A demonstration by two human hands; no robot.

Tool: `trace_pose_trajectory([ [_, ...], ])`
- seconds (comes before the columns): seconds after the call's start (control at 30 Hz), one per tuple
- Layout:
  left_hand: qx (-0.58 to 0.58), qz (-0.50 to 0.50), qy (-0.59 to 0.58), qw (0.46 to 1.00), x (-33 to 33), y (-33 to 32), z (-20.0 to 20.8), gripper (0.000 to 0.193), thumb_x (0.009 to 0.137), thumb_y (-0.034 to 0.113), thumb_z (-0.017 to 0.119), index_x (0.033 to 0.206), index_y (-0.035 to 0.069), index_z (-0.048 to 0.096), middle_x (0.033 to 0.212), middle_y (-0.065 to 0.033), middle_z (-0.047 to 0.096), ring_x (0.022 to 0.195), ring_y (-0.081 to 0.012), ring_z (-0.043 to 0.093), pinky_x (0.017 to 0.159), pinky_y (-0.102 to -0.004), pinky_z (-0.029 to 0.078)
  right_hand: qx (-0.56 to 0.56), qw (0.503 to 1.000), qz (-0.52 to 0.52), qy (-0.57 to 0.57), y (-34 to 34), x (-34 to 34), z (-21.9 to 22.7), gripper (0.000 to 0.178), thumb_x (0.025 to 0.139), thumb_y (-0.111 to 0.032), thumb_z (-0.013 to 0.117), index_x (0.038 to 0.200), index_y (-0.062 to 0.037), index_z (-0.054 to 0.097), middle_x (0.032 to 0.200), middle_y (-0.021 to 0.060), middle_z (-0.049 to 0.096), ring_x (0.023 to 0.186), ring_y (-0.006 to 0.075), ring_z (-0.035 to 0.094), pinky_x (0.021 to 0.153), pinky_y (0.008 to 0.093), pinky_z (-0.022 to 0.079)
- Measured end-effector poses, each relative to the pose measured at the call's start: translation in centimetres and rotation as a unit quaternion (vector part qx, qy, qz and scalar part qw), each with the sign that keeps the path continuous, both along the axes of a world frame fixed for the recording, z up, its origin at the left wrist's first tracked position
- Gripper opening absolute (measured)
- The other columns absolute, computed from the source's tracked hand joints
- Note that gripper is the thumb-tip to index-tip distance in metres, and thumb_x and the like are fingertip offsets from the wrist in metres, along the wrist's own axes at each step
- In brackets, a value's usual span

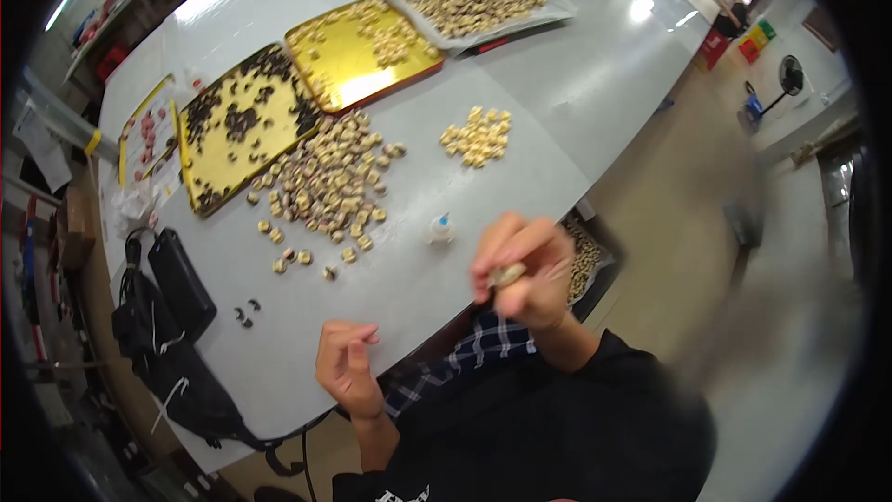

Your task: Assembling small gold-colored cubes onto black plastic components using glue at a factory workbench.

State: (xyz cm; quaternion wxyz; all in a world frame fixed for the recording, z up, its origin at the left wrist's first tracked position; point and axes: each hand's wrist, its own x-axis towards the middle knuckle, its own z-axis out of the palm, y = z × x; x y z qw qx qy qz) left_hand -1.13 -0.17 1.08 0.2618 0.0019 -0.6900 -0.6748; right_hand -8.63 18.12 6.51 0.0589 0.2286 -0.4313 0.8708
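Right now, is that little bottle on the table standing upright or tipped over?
Upright. The small clear bottle stands on its base on the grey table, its blue tip pointing up, just beyond the right hand.

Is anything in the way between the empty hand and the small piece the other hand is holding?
Nothing visible. The right hand pinches a small pale piece above the table edge. The left hand is apart, lower and to its left, fingers curled, holding nothing that shows. Only bare grey tabletop lies between them.
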Motion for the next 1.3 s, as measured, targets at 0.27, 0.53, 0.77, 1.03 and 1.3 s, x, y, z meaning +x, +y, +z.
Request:
trace_pose_trajectory([
  [0.27, -0.217, 0.113, -0.005, 0.97, 2.3, -1.1, 1.9, 0.016, 0.087, 0.008, 0.049, 0.086, -0.004, 0.058, 0.077, -0.0107, 0.051, 0.072, -0.0198, 0.047, 0.067, -0.0301, 0.039, 0.366, 0.917, 0.011, 0.159, -4.9, 0.9, -3.4, 0.025, 0.078, 0.003, 0.062, 0.103, 0.0034, 0.059, 0.113, 0.0153, 0.055, 0.095, 0.0268, 0.059, 0.08, 0.0304, 0.048],
  [0.53, -0.504, 0.377, -0.128, 0.766, -0.3, -6.7, 1.5, 0.029, 0.088, 0.01, 0.05, 0.114, -0.001, 0.055, 0.12, -0.0178, 0.05, 0.115, -0.035, 0.043, 0.098, -0.0433, 0.033, 0.511, 0.816, -0.172, 0.209, -7.7, -2.9, -5.0, 0.036, 0.08, 0.001, 0.06, 0.115, 0.0017, 0.052, 0.129, 0.0173, 0.043, 0.11, 0.0313, 0.05, 0.088, 0.0346, 0.045],
  [0.77, -0.473, 0.292, -0.188, 0.809, -0.2, -7.5, -0.6, 0.03, 0.086, 0.008, 0.051, 0.114, -0.003, 0.056, 0.122, -0.018, 0.051, 0.117, -0.0346, 0.043, 0.1, -0.0418, 0.033, 0.393, 0.88, -0.113, 0.243, -5.9, -0.5, -3.8, 0.034, 0.076, 0.006, 0.059, 0.11, 0.0015, 0.054, 0.119, 0.0165, 0.051, 0.105, 0.0309, 0.053, 0.087, 0.0356, 0.046],
  [1.03, -0.313, 0.328, -0.177, 0.873, -0.3, -7.0, 0.8, 0.014, 0.079, -0.004, 0.058, 0.092, -0.006, 0.064, 0.097, -0.0143, 0.063, 0.085, -0.0248, 0.061, 0.073, -0.0313, 0.05, 0.332, 0.874, -0.277, 0.222, 0.0, 1.6, -5.2, 0.026, 0.07, 0.013, 0.053, 0.093, 0.0009, 0.057, 0.104, 0.0185, 0.06, 0.083, 0.0241, 0.06, 0.071, 0.0298, 0.049],
  [1.3, -0.203, 0.292, -0.096, 0.93, -0.3, -5.9, 0.9, 0.009, 0.08, -0.005, 0.061, 0.088, -0.004, 0.064, 0.096, -0.0122, 0.064, 0.079, -0.0157, 0.062, 0.067, -0.0256, 0.051, 0.399, 0.843, -0.345, 0.107, 2.6, -1.0, -4.0, 0.05, 0.073, -0.004, 0.067, 0.117, 0.0014, 0.043, 0.126, 0.0203, 0.043, 0.111, 0.0275, 0.047, 0.088, 0.036, 0.042],
])
